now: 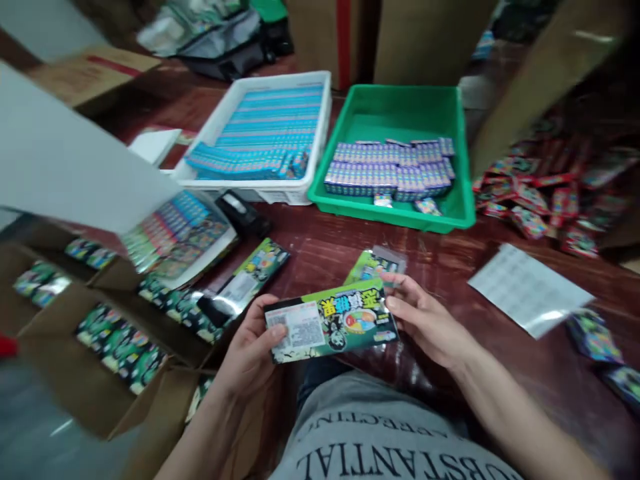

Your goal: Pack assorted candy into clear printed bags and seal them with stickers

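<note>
A flat black and green printed candy box [333, 323] is held level in front of my body, its label side up. My left hand [255, 340] grips its left end, thumb on the white label. At the right end, the fingers of my right hand [425, 313] pinch the box's edge. Just behind it, a second green package [367, 265] lies on the table with a clear plastic piece beside it. A similar printed box [260, 267] rests farther left on the table.
A white tray [240, 193] holds rows of blue packs; a green tray [395, 223] holds stacked purple packs. An open carton [65, 353] with boxes stands at left. A sticker sheet [530, 290] and heaped red packets [540, 193] lie at right.
</note>
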Motion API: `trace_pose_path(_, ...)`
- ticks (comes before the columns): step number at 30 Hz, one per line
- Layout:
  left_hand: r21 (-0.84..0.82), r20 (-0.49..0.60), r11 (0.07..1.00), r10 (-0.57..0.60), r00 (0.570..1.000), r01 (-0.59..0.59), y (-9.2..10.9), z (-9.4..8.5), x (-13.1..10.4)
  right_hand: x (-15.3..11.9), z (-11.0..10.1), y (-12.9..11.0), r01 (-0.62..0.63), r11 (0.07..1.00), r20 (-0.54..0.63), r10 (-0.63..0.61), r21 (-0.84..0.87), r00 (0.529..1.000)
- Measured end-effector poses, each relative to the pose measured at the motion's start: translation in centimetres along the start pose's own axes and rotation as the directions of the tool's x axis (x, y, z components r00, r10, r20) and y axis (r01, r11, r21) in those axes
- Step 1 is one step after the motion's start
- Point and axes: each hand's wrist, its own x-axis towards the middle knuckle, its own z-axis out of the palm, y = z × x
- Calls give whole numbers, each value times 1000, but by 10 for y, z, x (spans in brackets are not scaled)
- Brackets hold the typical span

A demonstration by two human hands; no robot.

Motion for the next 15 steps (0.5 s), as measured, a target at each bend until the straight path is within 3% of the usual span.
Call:
trace_pose_path(3, -64, -94, 997, 34, 995, -40, 1, -27, -7, 28, 29, 2, -28, 995, 141, 41, -97, 989)
trace_pose_path(5, -52, -191, 991, 112, 975, -124, 2, -42, -11, 49, 57, 5, 140, 957, 114, -115, -253, 987)
trace_pose_path(8, -40, -316, 972, 208, 926, -232, 4, -58, -14, 73, 99, 8, 403, 719, 144, -395, -566, 907)
trace_pose_path(11, -36, -396, 952, 265, 879, -303, 7, -71, -7, 88, 127, 6, 498, 464, 288, -451, -733, 845)
trace_pose_path(13, 13, -436, 941, 309, 845, -338, 11, -81, 5, 92, 128, 4, 504, 317, 350, -434, -804, 830)
trace_pose_path(15, 108, -489, 922, 375, 788, -371, 17, -95, 19, 93, 112, 1, 425, 163, 328, -417, -891, 848)
